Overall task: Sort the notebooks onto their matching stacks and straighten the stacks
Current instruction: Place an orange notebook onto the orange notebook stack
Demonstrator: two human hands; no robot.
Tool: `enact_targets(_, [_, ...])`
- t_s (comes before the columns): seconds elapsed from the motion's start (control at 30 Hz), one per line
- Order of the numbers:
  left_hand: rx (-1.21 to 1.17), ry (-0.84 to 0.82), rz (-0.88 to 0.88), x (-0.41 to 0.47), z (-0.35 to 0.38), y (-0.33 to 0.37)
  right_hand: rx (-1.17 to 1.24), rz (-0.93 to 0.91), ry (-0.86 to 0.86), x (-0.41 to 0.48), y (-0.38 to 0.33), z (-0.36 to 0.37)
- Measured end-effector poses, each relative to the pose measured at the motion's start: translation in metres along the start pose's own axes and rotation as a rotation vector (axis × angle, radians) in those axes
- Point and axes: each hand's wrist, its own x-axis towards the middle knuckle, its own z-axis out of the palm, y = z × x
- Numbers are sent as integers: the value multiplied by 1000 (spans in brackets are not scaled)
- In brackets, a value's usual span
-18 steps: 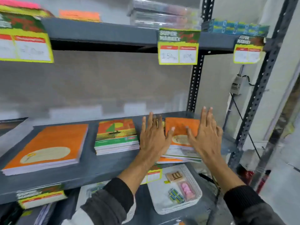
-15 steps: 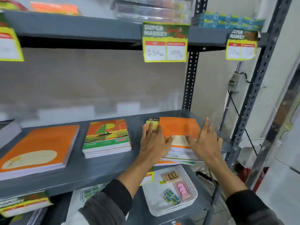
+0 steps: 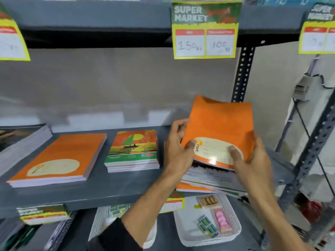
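Both hands now grip an orange notebook [image 3: 220,127] and hold it tilted up off the mixed pile [image 3: 208,180] at the right end of the shelf [image 3: 112,189]. Half a second ago the same notebook lay almost flat on that pile with the palms pressed down beside it; now its far edge stands high against the back wall and only its near edge hangs just above the pile.

The left hand [image 3: 178,151] clasps the notebook's left edge, thumb on the cover near the cream label, fingers curled behind. The right hand [image 3: 252,160] clasps the lower right corner, thumb lying across the label. Neither hand is flat any more.

The pile beneath is uneven: pale and green-edged covers jut out, and an orange cover pokes from the bottom over the shelf's front lip.

To the left, apart from the pile, sits a neat stack of sailboat notebooks [image 3: 133,151]. Further left lies the orange stack [image 3: 56,160], its top cover matching the one being held. At the far left edge part of another stack [image 3: 21,140] comes into view.

The view is closer than before: the price tag [image 3: 205,29] on the upper shelf now fills the top of the frame, reading 150 and 100. Below the shelf, a white tray [image 3: 233,230] holds small packets.
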Motion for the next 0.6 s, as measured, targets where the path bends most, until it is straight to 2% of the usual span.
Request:
enact_targets(0.13, [-60, 41, 89, 5, -71, 21, 129, -70, -29, -13, -51, 44])
enact_targets(0.23, [-1, 91, 126, 4, -134, 33, 213, -71, -110, -29, -87, 90])
enact_targets(0.43, [119, 186, 163, -13, -265, 33, 209, -80, -236, -86, -151, 188])
enact_targets(0.6, [152, 230, 112, -20, -349, 15, 209, -58, -334, -127, -184, 253])
